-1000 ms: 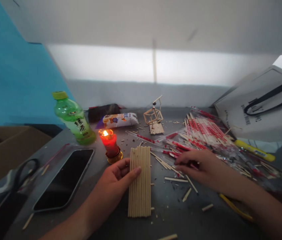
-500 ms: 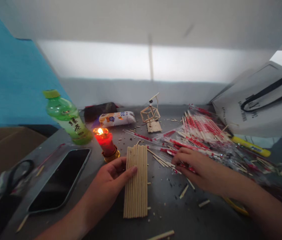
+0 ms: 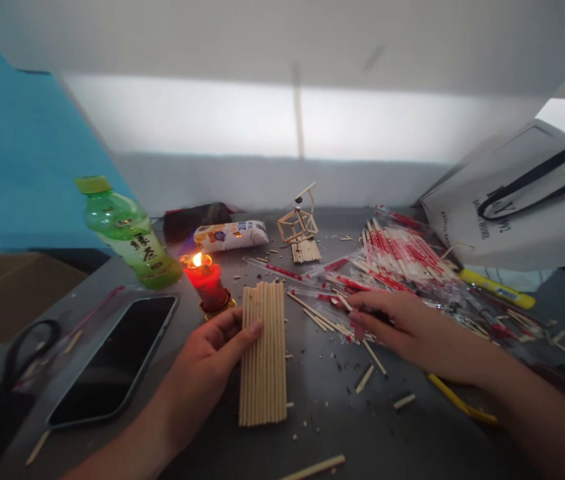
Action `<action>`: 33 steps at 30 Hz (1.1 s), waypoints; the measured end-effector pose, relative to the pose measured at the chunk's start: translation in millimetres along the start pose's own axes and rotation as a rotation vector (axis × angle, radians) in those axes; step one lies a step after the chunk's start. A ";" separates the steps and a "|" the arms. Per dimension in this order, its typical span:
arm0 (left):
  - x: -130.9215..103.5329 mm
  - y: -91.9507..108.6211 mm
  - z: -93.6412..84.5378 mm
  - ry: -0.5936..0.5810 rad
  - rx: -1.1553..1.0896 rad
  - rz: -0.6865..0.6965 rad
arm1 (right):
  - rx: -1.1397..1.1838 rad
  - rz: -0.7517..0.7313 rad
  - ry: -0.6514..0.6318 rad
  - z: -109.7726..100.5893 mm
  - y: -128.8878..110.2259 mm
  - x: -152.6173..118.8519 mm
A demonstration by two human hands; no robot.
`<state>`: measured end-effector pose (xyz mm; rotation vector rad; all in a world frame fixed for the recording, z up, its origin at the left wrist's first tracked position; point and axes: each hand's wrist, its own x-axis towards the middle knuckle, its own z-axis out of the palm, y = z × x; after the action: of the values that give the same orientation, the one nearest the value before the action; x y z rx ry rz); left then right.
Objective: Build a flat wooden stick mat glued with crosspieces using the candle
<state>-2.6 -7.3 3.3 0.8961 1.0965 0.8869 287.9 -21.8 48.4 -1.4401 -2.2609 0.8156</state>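
Observation:
My left hand (image 3: 212, 360) grips a flat panel of thin wooden sticks (image 3: 263, 367) laid side by side, thumb on top and fingers at its left edge. The panel's top end is slightly uneven. Just behind that hand, a lit red candle (image 3: 207, 283) stands in a gold holder. My right hand (image 3: 392, 327) is among loose wooden sticks (image 3: 319, 320) and red-and-clear wrappers (image 3: 345, 283). Its fingertips are drawn together low over the pile, and what they hold is hidden. A stick sticks out below the hand.
Behind the panel is a small stick-built frame (image 3: 298, 227) on a stick base. Packaged sticks (image 3: 402, 250), a yellow marker-like tube (image 3: 497, 288) and a white bag (image 3: 522, 207) lie right. A green bottle (image 3: 132, 233), snack packet (image 3: 232, 235) and phone (image 3: 115, 363) are left.
The view has shifted slightly, moving most things left. My right hand has shifted a little over the sticks, with its fingers less curled. The left hand keeps hold of the panel.

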 end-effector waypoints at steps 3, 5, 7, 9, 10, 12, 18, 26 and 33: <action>0.5 -0.2 1.1 -0.004 -0.004 -0.009 | 0.018 0.009 0.033 -1.5 -0.2 -0.6; 0.0 -0.6 1.3 -0.008 -0.007 -0.015 | 0.050 0.005 0.037 -1.5 1.1 -0.4; -0.7 -1.2 1.1 -0.012 -0.005 -0.017 | 0.067 -0.006 0.050 -0.3 3.4 0.8; -1.3 -2.0 0.9 -0.021 0.004 -0.016 | 0.054 -0.020 0.085 2.6 5.8 3.1; -1.5 -2.5 0.7 -0.029 0.012 -0.017 | 0.048 -0.032 0.097 4.9 6.8 4.3; -1.7 -3.7 0.4 -0.043 0.033 -0.013 | 0.067 -0.054 0.091 11.2 7.8 6.9; -3.8 -6.3 -0.6 -0.135 0.067 0.050 | 0.192 0.010 0.151 33.0 3.3 13.8; -6.6 -3.9 5.6 -0.251 0.039 0.096 | 0.240 -0.035 0.234 37.0 -22.1 35.7; -11.8 -3.9 7.7 -0.161 0.028 0.113 | 0.422 -0.117 0.159 46.8 -31.8 43.1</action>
<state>2.8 -20.7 5.3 1.0425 0.9282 0.8777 220.6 -6.4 31.0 -1.1243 -1.8908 1.0257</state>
